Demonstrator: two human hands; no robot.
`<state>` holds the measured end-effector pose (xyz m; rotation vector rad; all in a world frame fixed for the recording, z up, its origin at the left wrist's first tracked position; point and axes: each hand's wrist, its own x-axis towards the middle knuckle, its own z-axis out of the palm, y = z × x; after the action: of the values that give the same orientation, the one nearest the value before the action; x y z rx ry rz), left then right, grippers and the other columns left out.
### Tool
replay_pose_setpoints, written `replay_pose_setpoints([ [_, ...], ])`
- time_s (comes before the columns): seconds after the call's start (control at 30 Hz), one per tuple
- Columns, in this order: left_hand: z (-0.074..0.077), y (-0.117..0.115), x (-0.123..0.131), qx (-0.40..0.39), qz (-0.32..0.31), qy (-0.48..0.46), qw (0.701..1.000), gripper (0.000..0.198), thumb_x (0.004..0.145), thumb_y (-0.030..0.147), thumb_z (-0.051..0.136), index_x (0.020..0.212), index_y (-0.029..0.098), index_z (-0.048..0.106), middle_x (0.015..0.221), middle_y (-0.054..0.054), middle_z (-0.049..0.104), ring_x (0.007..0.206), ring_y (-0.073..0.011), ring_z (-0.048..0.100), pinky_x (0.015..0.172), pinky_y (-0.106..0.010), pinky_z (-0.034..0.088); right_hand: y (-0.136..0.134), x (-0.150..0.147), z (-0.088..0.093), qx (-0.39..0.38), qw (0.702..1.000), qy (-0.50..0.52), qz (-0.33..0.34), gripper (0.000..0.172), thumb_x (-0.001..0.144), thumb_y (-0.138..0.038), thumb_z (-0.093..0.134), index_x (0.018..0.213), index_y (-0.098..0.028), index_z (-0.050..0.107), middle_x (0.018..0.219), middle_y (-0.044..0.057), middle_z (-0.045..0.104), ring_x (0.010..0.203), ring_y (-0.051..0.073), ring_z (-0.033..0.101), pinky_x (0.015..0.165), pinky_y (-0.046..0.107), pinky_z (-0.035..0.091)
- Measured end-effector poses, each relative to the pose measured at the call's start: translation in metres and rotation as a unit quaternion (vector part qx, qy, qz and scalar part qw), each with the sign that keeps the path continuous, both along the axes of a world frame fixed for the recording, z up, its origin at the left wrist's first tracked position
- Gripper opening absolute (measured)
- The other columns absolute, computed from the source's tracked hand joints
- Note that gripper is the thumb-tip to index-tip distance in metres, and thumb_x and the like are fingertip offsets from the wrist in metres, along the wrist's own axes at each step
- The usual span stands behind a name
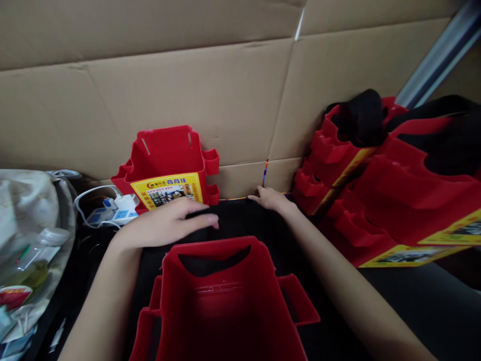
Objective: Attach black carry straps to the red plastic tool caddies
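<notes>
A red plastic bin with side pockets [225,296] stands nearest on the black counter [240,220], its near end cut off and its bottom dark. Beyond it, the left hand [169,220], thumb and fingers apart, hides part of a yellow printed label [171,188]. A thin multicoloured stick [265,172] rises beside the right hand [271,199]; whether the fingers clamp it, I cannot tell.

Creased cardboard wall [180,100], seemingly metal post [439,59], dim light
</notes>
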<state>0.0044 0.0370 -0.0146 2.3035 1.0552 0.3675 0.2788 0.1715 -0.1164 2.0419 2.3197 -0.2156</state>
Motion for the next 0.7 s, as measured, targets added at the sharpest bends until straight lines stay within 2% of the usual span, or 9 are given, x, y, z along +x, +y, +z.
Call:
replay_pose_setpoints([
  [0.1,0.004,0.000,-0.011,0.068,0.136,-0.036,0.988,0.041,0.085,0.051,0.041,0.097,0.018,0.064,0.091,-0.001,0.067,0.081,-0.0172,0.060,0.073,-0.024,0.048,-0.008,-0.011,0.001,-0.001,0.991,0.046,0.128,0.051,0.073,-0.017,0.064,0.121,-0.021,0.051,0.131,0.009,0.045,0.121,0.022,0.041,0.099,0.035,0.034],
  [0.17,0.007,0.000,-0.020,0.074,0.189,-0.055,0.978,0.045,0.082,0.053,0.045,0.102,0.017,0.062,0.092,-0.002,0.068,0.078,-0.0188,0.061,0.065,-0.025,0.049,-0.014,-0.020,0.004,-0.015,0.977,0.075,0.197,0.049,0.066,-0.006,0.064,0.112,-0.024,0.059,0.126,0.006,0.051,0.119,0.020,0.044,0.098,0.029,0.034],
  [0.23,0.010,-0.002,-0.029,0.086,0.190,-0.050,0.977,0.046,0.081,0.053,0.048,0.107,0.017,0.060,0.096,-0.003,0.067,0.081,-0.0204,0.062,0.067,-0.027,0.051,-0.023,-0.029,0.013,-0.021,0.965,0.106,0.241,0.035,0.071,-0.006,0.058,0.103,-0.020,0.065,0.115,0.006,0.059,0.110,0.019,0.052,0.095,0.029,0.036],
  [0.3,0.013,-0.005,-0.036,0.136,0.175,-0.011,0.975,0.047,0.077,0.052,0.054,0.109,0.018,0.059,0.104,-0.004,0.065,0.089,-0.0224,0.061,0.078,-0.031,0.050,-0.037,-0.037,0.030,-0.007,0.951,0.141,0.274,0.027,0.082,-0.015,0.048,0.105,-0.017,0.063,0.113,0.007,0.060,0.106,0.017,0.054,0.094,0.029,0.037],
  [0.4,0.018,-0.018,-0.042,0.223,0.149,0.031,0.963,0.052,0.072,0.049,0.062,0.116,0.023,0.056,0.117,-0.004,0.060,0.104,-0.0244,0.056,0.093,-0.035,0.043,-0.071,-0.047,0.065,-0.001,0.917,0.213,0.338,0.036,0.092,-0.031,0.032,0.116,-0.018,0.056,0.119,0.004,0.058,0.108,0.013,0.052,0.094,0.026,0.037],
  [0.43,0.020,-0.023,-0.043,0.231,0.134,0.027,0.963,0.051,0.072,0.048,0.062,0.118,0.026,0.055,0.120,-0.003,0.058,0.108,-0.0240,0.054,0.096,-0.035,0.041,-0.084,-0.049,0.076,-0.038,0.887,0.261,0.378,0.037,0.092,-0.033,0.034,0.116,-0.017,0.056,0.118,0.004,0.058,0.107,0.014,0.053,0.093,0.026,0.038],
  [0.53,0.024,-0.035,-0.041,0.145,0.048,0.038,0.987,0.051,0.072,0.043,0.065,0.120,0.033,0.053,0.122,0.002,0.057,0.111,-0.0211,0.053,0.096,-0.029,0.040,-0.120,-0.055,0.097,-0.134,0.836,0.297,0.442,0.039,0.084,-0.033,0.051,0.121,-0.018,0.054,0.113,0.003,0.061,0.098,0.013,0.058,0.085,0.023,0.041],
  [0.63,0.022,-0.031,-0.039,-0.002,-0.047,0.116,0.992,0.052,0.067,0.038,0.070,0.116,0.031,0.057,0.109,0.002,0.064,0.095,-0.0183,0.060,0.082,-0.023,0.046,-0.136,-0.059,0.101,-0.144,0.845,0.259,0.444,0.034,0.085,-0.023,0.048,0.118,-0.020,0.057,0.102,0.000,0.066,0.084,0.011,0.059,0.076,0.019,0.042],
  [0.7,0.018,-0.020,-0.041,-0.082,-0.098,0.142,0.982,0.038,0.069,0.034,0.069,0.105,0.024,0.063,0.095,0.000,0.068,0.083,-0.0167,0.062,0.073,-0.021,0.046,-0.138,-0.061,0.100,-0.140,0.852,0.250,0.439,0.032,0.086,-0.020,0.045,0.114,-0.021,0.061,0.095,-0.002,0.067,0.076,0.010,0.058,0.070,0.017,0.042],
])
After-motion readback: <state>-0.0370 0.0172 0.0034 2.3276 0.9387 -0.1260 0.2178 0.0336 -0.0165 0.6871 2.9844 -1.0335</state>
